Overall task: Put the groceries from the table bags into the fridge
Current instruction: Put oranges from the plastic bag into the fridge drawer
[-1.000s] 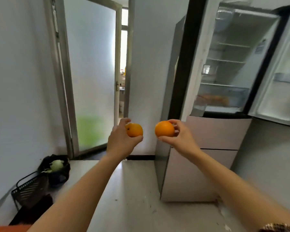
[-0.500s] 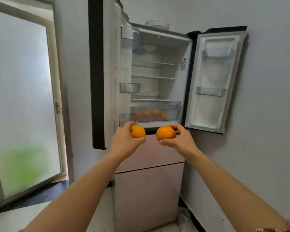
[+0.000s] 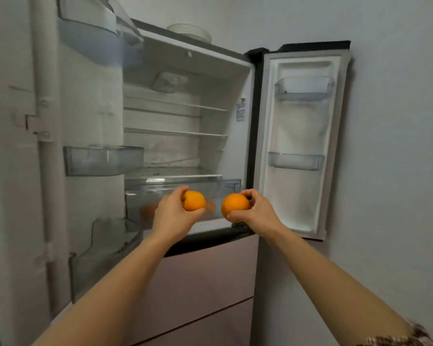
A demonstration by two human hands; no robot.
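**Two oranges at the open fridge, not yet put away**

On the left, the left door (image 3: pixel 35 146) stands swung open, its bins (image 3: pixel 103 159) looking empty as far as the blur allows. The left hand (image 3: pixel 173 216) holds an orange (image 3: pixel 193 201), fingers wrapped around it from below and behind. It hovers right in front of the clear drawer (image 3: pixel 183 193) at the bottom of the fridge (image 3: pixel 180 116). Through the drawer's front, blurred orange shapes (image 3: pixel 148 211) show, so some fruit seems to be stored there already. The shelves (image 3: pixel 175 132) above look bare.

Just beside it, the right hand (image 3: pixel 258 213) grips a second orange (image 3: pixel 235 204), fingers closed over its right side. The two fruits sit near each other, not touching.

By my reading, the task is partway: these two oranges are at the drawer but not in it. The bags are out of view, so what remains is unknown.

A small sticker (image 3: pixel 240 112) on the inner right wall carries print too small to read. The right door (image 3: pixel 303 141) shows no brand.
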